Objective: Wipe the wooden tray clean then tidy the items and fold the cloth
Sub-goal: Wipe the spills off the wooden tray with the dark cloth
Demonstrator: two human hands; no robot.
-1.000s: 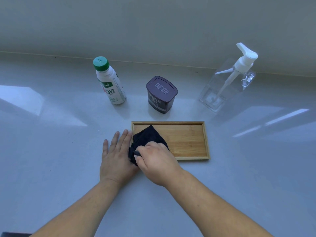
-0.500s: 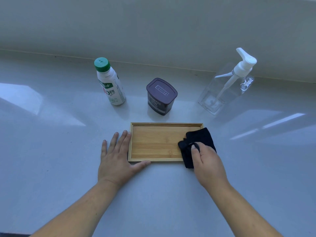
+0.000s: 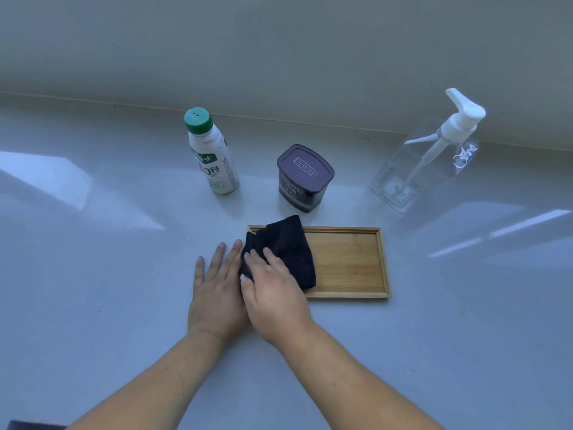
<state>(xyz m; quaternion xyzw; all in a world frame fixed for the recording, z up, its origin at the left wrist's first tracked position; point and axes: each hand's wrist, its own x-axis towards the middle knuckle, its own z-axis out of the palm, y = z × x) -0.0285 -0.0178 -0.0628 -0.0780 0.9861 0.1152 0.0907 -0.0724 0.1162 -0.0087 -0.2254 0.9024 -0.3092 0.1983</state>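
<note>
- White bottle [image 3: 214, 156], green cap, upright at the back left of the pale counter [image 3: 93, 305].
- Left hand [image 3: 217, 290] flat on the counter, fingers spread, palm down, just beside the tray's left end; contact with the tray is hidden.
- Black cloth [image 3: 285, 246] bunched over the tray's left end, top corner over the far rim.
- Right hand [image 3: 273, 290] pressing down on the cloth, fingers together, partly overlapping the left hand.
- Wooden tray [image 3: 350, 262] lies flat at centre; right part bare.
- Dark cocoa tub [image 3: 304, 178] behind the tray.
- Clear pump bottle [image 3: 428, 159] far right.
</note>
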